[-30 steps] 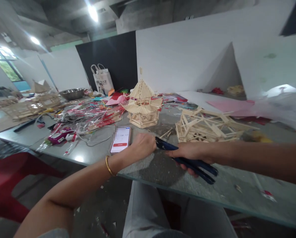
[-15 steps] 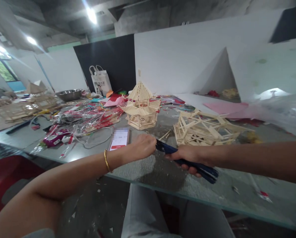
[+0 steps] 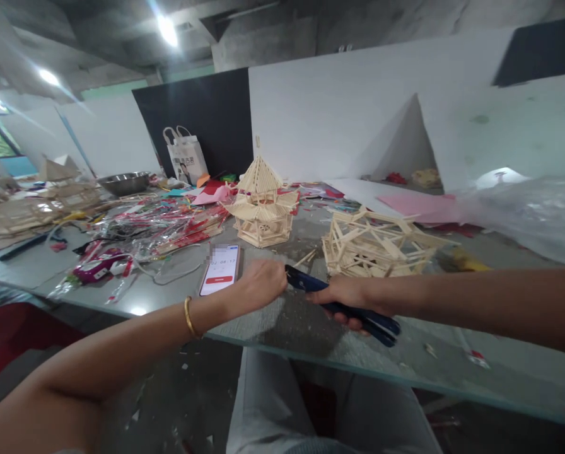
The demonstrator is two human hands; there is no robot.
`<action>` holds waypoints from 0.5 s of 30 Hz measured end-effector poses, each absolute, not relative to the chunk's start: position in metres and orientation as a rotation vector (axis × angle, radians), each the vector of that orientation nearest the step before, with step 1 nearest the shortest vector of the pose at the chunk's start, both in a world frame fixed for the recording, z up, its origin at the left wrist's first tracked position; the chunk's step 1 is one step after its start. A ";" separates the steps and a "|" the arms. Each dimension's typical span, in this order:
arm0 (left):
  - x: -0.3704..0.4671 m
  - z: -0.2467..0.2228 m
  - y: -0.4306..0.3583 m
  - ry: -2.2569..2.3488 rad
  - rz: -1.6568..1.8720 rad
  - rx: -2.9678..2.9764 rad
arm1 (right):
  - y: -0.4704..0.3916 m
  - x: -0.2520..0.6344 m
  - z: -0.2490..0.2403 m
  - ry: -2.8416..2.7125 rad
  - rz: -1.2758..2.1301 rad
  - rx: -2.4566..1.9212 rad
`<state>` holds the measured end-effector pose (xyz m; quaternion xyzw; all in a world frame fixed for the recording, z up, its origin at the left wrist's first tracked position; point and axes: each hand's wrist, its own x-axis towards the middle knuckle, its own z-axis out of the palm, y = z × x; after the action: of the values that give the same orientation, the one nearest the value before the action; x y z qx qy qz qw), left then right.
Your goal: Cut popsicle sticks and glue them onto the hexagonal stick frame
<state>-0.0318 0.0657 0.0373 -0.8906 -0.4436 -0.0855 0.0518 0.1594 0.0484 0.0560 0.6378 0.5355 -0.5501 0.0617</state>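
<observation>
My right hand is wrapped round a dark blue plier-like cutter with two long handles, its head pointing left. My left hand is closed right at the head of this tool; what its fingers pinch, if anything, is hidden. Behind my right hand stands an open frame of pale wooden sticks. A finished-looking stick pavilion with a pointed roof stands farther back. A few loose sticks lie between the two models.
A phone with a lit timer lies left of my left hand. Plastic-wrapped packets and a purple glue gun cover the left side. A steel bowl and a white bag stand behind. Clear plastic sheeting lies right.
The whole view has shifted slightly, so the scene sits a little farther left. Both hands keep nearly the same pose at the tool.
</observation>
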 end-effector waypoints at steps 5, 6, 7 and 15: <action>-0.035 0.034 0.055 -1.081 0.001 -2.596 | 0.048 0.163 0.061 1.523 -1.921 1.769; -0.036 0.032 0.054 -1.046 0.036 -2.562 | 0.047 0.164 0.062 1.506 -1.950 1.751; -0.037 0.030 0.054 -1.011 0.046 -2.540 | 0.046 0.164 0.062 1.486 -1.961 1.755; -0.030 0.030 0.064 -1.016 0.055 -2.513 | 0.047 0.156 0.052 1.533 -1.772 1.945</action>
<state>-0.0302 0.0637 0.0298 -0.9055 -0.3660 0.0197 0.2137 0.1557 0.0471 0.0517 0.6380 0.5028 -0.5812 0.0485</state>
